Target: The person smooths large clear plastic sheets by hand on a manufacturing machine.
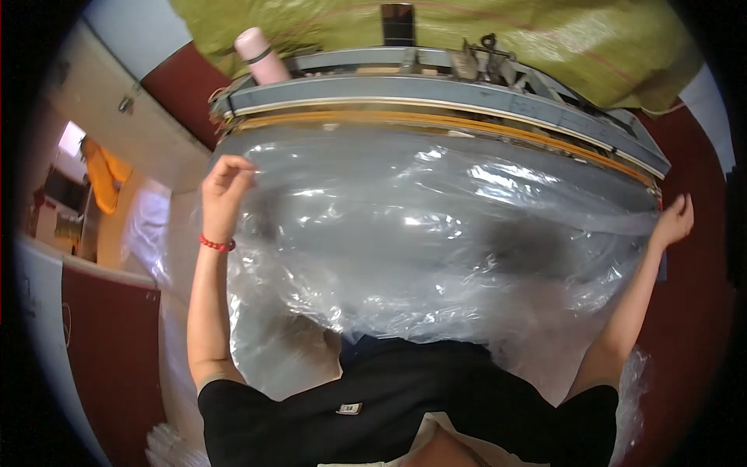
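A wide sheet of clear plastic film [373, 226] spreads in front of me, wrinkled and shiny, over a grey surface. At its upper left corner my left hand [228, 187], with a red bead bracelet [217, 244] on the wrist, is closed in a pinch on the film's edge. My right hand [675, 222] is raised at the far right, fingers pinched, and a gathered edge of the film runs taut to it. The film's near part hangs down against my black shirt [405, 389].
Beyond the film runs a long grey metal frame [334, 93] with an orange strip [436, 121] along it. A pink bottle [262, 58], a dark phone-like slab [398, 25] and metal parts [486, 58] rest there. Yellow-green woven sheeting [545, 39] lies behind. More film bunches at left.
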